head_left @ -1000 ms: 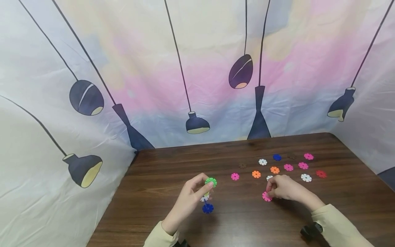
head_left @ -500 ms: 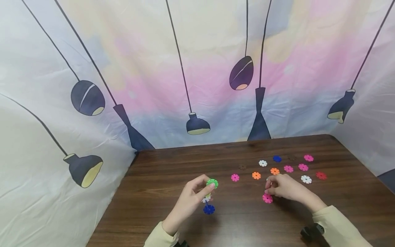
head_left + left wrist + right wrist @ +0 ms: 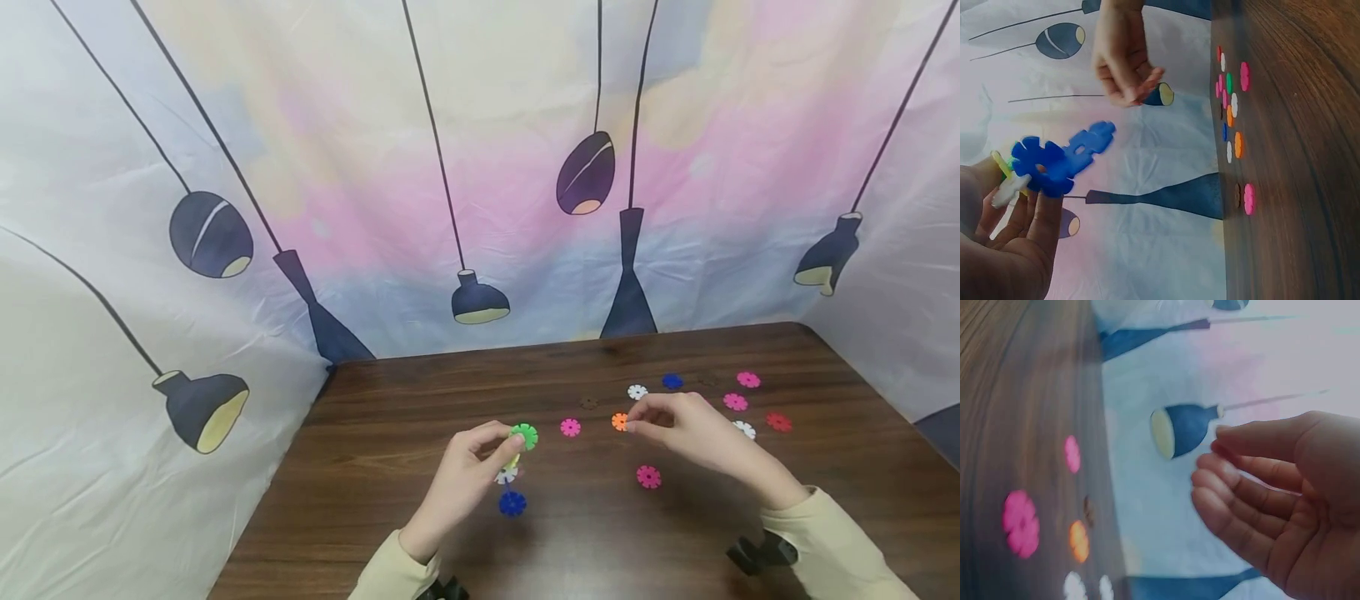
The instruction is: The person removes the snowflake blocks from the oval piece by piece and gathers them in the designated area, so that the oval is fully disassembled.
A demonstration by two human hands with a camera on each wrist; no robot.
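Head view: the left hand (image 3: 468, 475) pinches a hanging chain of green, yellow, white and blue notched plastic discs (image 3: 506, 476), left of the front pink notched plastic disc (image 3: 648, 477); the right hand (image 3: 697, 433) is nearer that disc, not touching. Left wrist: the chain's blue end slants toward the right hand. Right wrist: fingers loosely bent, nothing visible between.

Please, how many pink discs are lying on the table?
5. One pink disc lies at the front, one between the left hand and right hand, two farther back at right; one appears only in the left wrist view. More may be hidden.
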